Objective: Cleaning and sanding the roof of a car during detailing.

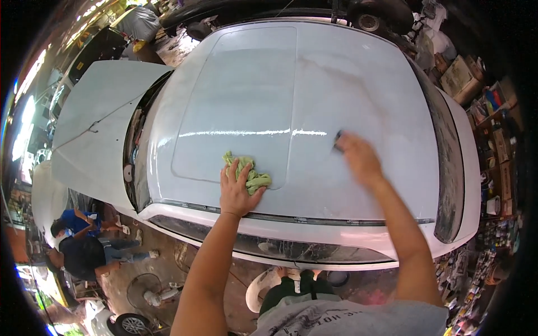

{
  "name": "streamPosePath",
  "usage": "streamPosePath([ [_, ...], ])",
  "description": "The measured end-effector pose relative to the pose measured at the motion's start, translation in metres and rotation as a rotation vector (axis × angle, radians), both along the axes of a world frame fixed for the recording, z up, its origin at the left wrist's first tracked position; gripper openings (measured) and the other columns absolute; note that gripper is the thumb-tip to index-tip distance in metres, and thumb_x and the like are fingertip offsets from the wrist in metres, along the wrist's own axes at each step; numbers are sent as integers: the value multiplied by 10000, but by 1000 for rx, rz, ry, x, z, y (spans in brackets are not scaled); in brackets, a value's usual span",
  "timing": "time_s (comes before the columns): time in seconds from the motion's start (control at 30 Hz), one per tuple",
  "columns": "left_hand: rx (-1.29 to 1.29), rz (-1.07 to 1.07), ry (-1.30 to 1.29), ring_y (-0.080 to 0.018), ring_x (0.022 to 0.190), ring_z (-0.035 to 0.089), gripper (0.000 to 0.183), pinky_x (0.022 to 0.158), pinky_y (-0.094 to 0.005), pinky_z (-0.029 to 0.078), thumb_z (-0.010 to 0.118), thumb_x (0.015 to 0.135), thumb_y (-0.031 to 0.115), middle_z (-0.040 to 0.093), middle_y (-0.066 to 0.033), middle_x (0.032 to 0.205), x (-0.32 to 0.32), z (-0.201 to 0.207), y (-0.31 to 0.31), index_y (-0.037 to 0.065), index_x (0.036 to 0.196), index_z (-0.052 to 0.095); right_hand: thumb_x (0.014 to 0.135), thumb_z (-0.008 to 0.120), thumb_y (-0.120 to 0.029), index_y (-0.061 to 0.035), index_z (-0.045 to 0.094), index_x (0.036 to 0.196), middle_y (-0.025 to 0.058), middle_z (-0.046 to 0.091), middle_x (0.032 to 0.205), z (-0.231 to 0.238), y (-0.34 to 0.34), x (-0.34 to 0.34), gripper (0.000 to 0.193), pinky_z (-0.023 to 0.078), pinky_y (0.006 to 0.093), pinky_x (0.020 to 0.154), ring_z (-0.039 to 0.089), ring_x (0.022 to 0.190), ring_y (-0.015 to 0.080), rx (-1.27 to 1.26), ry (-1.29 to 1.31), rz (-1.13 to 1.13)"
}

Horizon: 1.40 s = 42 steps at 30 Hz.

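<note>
Beneath me spreads the pale grey-white roof (pixel 241 95) of a car, with a sunroof panel outlined on it. My left hand (pixel 238 193) rests near the roof's close edge, its fingers over a crumpled yellow-green cloth (pixel 255 178), which bunches out between thumb and fingers. Further right, my right hand (pixel 361 159) is at the roof surface, smeared by motion. Its closed fingers grip a small dark block (pixel 338 141), mostly covered by the hand; its exact kind does not show. Dull brownish smudges mark the far right part of the roof.
To the left lies the car's hood (pixel 95 112), with a cord across it. A dark roof rail (pixel 314 222) runs along the near side. Two people (pixel 84 252) are at the lower left, beside a wheel (pixel 131 323). Cluttered shelves (pixel 499 151) line the right.
</note>
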<state>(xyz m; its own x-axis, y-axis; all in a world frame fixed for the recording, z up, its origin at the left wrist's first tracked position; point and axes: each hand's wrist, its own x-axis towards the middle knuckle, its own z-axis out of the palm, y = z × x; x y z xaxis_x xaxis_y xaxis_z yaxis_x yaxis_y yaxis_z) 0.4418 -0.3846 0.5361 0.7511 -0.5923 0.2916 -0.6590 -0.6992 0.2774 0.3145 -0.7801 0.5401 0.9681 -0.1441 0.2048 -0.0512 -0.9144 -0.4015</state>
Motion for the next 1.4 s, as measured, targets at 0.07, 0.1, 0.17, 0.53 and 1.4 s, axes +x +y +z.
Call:
streamPosePath([
  [0.07, -25, -46, 21, -547, 1399, 337, 822, 1178, -616, 310, 843, 764, 368, 373, -231, 1551, 1, -10, -35, 133, 1469, 493, 1066, 446, -270, -91, 632, 1335, 117, 602, 1446, -9, -95, 32, 373, 415, 432, 1138, 542, 1355, 294, -152, -198, -288],
  [0.1, -48, -71, 26, -547, 1399, 337, 822, 1178, -616, 310, 843, 764, 368, 373, -231, 1551, -1, -15, -53, 133, 1469, 493, 1064, 434, -275, -73, 658, 1282, 125, 636, 1396, -11, -126, 38, 373, 427, 428, 1118, 568, 1321, 305, -365, -317, -414],
  [0.17, -35, -43, 30, -545, 1402, 341, 808, 1181, -613, 311, 842, 769, 360, 377, -236, 1552, 1, -17, -36, 129, 1463, 498, 1049, 456, -234, -67, 683, 1196, 139, 678, 1291, 13, -52, 90, 318, 448, 432, 1079, 605, 1246, 342, 341, -193, -520],
  [0.53, -85, -9, 86, -497, 1433, 361, 780, 1205, -576, 287, 827, 783, 359, 418, -262, 1537, 7, -3, -17, 147, 1462, 507, 993, 489, -74, -69, 622, 1370, 158, 584, 1452, 13, -54, -26, 400, 406, 439, 1162, 537, 1344, 346, 190, -163, -342],
  [1.4, -132, -18, -57, -505, 1384, 365, 767, 1175, -575, 341, 785, 820, 485, 407, -204, 1534, 2, -14, -18, 181, 1466, 504, 1087, 477, -247, -183, 493, 1536, 173, 421, 1608, -42, -19, -122, 455, 345, 469, 1192, 434, 1450, 347, -311, 5, -658],
])
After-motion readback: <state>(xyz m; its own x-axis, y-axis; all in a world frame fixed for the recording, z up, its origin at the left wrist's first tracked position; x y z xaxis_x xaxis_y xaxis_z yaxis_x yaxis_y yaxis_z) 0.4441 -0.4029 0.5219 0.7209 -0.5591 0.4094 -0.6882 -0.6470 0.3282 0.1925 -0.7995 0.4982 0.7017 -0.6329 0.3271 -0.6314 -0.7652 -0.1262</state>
